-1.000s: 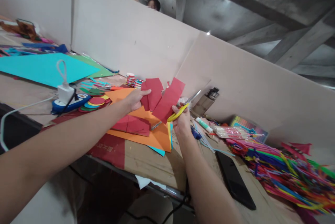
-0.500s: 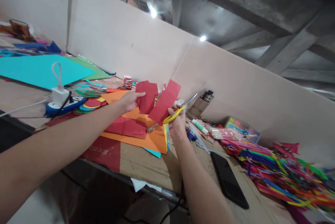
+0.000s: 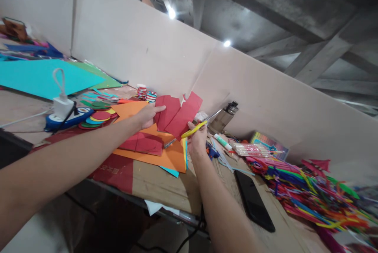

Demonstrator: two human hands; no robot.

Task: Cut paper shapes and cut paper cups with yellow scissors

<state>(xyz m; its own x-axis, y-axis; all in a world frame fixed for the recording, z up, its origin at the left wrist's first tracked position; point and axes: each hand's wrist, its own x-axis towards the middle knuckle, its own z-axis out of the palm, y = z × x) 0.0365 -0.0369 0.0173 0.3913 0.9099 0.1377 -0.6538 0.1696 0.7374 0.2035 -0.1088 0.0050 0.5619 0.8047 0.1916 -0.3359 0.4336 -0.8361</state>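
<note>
Cutting appears part-done: red paper (image 3: 177, 114), slit at its far edge but seemingly unparted, hangs above the orange sheet (image 3: 165, 155) on the tabletop (image 3: 165, 184), left hand (image 3: 147, 116) fingers pinched on its left side, right hand (image 3: 196, 142) fingers closed around yellow scissors (image 3: 195, 128) at its right, red offcuts (image 3: 144, 143) beneath.

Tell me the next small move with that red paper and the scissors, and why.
Probably turn the scissors so their blades meet the red paper: the left hand holds it up, while the right hand points the blades up-right, clear of it.
</note>
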